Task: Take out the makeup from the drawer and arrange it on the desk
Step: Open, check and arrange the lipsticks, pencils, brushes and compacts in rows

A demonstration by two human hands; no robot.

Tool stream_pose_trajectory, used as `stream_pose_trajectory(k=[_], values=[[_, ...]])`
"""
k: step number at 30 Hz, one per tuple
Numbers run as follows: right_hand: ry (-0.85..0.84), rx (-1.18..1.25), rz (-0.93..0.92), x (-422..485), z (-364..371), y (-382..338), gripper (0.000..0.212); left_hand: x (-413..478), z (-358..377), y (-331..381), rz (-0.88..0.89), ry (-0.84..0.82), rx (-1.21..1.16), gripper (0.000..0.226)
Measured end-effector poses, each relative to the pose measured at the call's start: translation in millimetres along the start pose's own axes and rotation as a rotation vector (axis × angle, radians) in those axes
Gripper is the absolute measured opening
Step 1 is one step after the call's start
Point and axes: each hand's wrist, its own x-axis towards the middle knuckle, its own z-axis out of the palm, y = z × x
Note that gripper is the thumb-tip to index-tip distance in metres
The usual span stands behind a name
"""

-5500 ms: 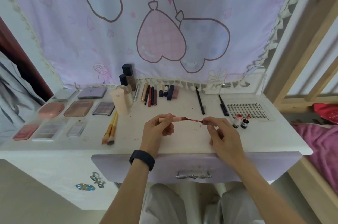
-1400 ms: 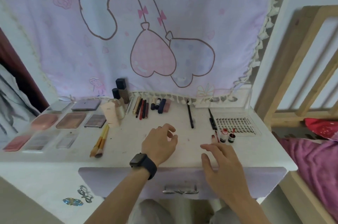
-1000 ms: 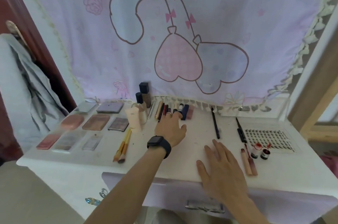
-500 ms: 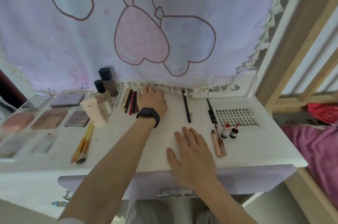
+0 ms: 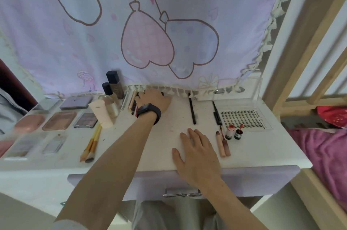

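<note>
The left hand [image 5: 153,101] covers the makeup sticks [image 5: 132,102] at the desk's [image 5: 262,150] 12 o'clock edge, their long axes running 12 to 6. Whether it grips one I cannot tell. The right hand [image 5: 195,147] lies flat and empty, toward 5 o'clock, farther off.

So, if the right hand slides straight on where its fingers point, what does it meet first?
Probably the black pencil lying just beyond the right hand; its near end is close to the fingertips, though the depth is unclear.
</note>
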Motion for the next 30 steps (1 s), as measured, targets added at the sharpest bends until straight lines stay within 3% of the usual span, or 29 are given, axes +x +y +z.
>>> stream_pose_trajectory(k=[5,9,11,17,21,24,30], values=[[-0.013,0.020,0.020,0,-2,1,0.068,-40,-28,-25,-0.049,-0.049,-0.815,0.050],[0.055,0.123,0.040,-4,-2,-2,0.068,-101,-26,-44,0.040,-0.047,-1.087,0.013],[0.107,0.226,0.058,-6,-5,-1,0.070,-122,-15,-52,0.059,-0.069,-1.150,0.013],[0.221,0.508,0.114,-9,-18,-5,0.059,-151,18,-63,0.161,0.018,-1.073,0.017],[0.169,0.565,0.137,-3,-19,-5,0.040,-151,19,-63,0.212,-0.011,-1.005,0.012],[0.069,0.599,0.167,5,-22,-5,0.046,-153,24,-63,0.232,-0.024,-0.956,0.010],[0.069,0.467,0.223,14,-15,-12,0.059,-148,31,-50,0.329,0.024,-0.629,0.041]])
